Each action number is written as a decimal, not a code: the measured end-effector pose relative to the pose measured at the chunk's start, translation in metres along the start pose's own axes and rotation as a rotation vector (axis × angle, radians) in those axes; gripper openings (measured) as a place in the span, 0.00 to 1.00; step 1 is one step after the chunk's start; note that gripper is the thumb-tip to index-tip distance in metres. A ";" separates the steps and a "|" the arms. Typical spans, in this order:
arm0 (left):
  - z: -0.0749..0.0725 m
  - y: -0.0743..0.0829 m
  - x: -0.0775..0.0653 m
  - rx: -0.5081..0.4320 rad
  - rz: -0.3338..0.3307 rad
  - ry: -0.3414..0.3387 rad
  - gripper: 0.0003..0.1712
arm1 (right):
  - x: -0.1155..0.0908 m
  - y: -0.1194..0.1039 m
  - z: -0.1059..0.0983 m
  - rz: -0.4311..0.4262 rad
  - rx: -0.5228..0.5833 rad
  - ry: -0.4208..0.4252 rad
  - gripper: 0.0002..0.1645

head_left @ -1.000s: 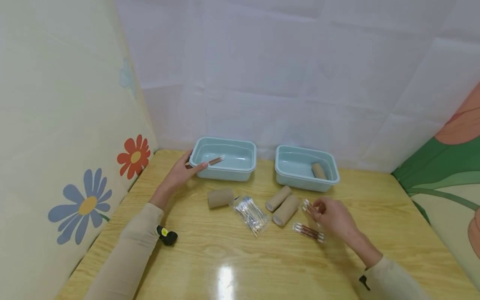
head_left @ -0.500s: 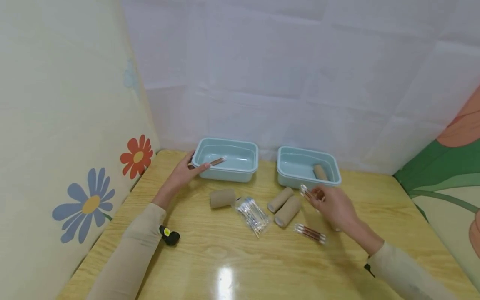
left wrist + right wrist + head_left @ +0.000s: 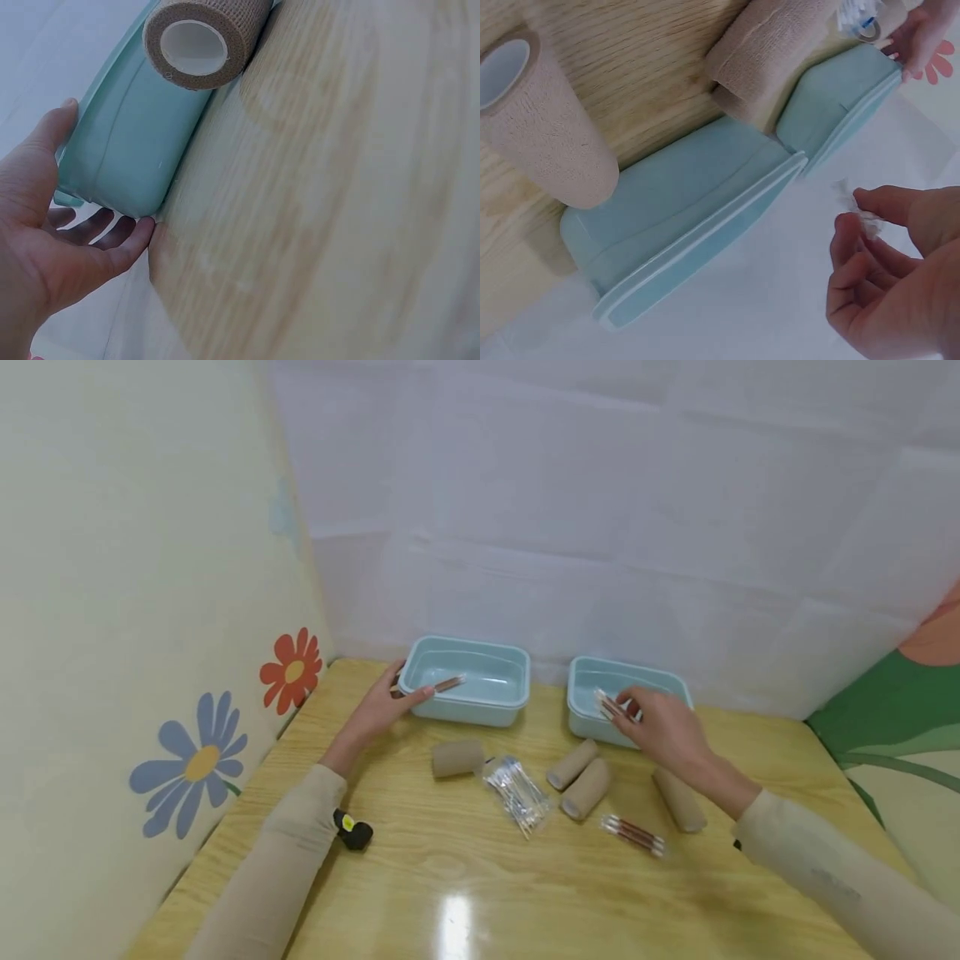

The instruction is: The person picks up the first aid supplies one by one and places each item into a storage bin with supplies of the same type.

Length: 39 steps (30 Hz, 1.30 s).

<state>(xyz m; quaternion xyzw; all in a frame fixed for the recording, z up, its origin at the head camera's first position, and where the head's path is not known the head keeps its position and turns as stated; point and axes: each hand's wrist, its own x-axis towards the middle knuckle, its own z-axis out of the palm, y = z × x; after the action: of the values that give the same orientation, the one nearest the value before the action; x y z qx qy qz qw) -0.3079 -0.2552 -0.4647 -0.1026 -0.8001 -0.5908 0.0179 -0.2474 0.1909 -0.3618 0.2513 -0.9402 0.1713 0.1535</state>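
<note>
On the wooden table [image 3: 405,885], the left hand [image 3: 378,705] grips one blue tub [image 3: 472,714] by its end, and the right hand [image 3: 665,728] narrowly pinches a swab packet [image 3: 615,706] above another tub [image 3: 589,725].

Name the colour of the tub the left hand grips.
The tub is pale blue, seen best in the head view.

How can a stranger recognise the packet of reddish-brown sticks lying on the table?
On the wooden table, find the right-hand blue tub, then the pair of tan rolls in front of it. Just right of them, nearer the camera, lies a small clear packet. White-tipped reddish-brown sticks set it apart from the bigger packet of pale swabs to its left.
</note>
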 end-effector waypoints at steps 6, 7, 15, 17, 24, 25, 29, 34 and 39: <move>0.000 0.012 -0.005 -0.042 -0.027 -0.004 0.50 | 0.019 -0.003 0.014 -0.081 -0.028 0.013 0.12; 0.001 0.014 -0.007 -0.040 -0.025 -0.006 0.49 | 0.022 -0.004 0.016 -0.077 -0.030 0.005 0.12; 0.006 0.013 -0.008 -0.050 0.009 0.004 0.49 | 0.048 -0.007 0.031 -0.033 0.058 -0.075 0.12; 0.007 0.006 -0.004 -0.051 0.012 0.009 0.49 | 0.055 -0.008 0.035 -0.030 0.082 -0.079 0.12; 0.012 0.002 -0.001 -0.021 0.004 0.019 0.52 | 0.075 -0.014 0.047 0.006 0.100 -0.095 0.14; 0.013 0.002 -0.001 -0.016 0.004 0.021 0.52 | 0.078 -0.015 0.048 0.008 0.105 -0.100 0.14; 0.015 0.003 -0.002 -0.027 0.005 0.025 0.52 | 0.086 -0.021 0.052 -0.007 0.115 -0.108 0.15; 0.019 0.004 -0.001 -0.037 0.020 0.018 0.50 | 0.095 -0.029 0.055 -0.011 0.126 -0.131 0.14; 0.019 0.005 0.001 -0.031 0.020 0.021 0.50 | 0.104 -0.040 0.063 -0.041 0.134 -0.151 0.13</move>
<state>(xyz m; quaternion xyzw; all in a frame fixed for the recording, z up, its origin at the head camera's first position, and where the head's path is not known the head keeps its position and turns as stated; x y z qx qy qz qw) -0.3063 -0.2352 -0.4657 -0.1047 -0.7894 -0.6041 0.0306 -0.3251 0.0892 -0.3689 0.2923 -0.9302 0.2114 0.0684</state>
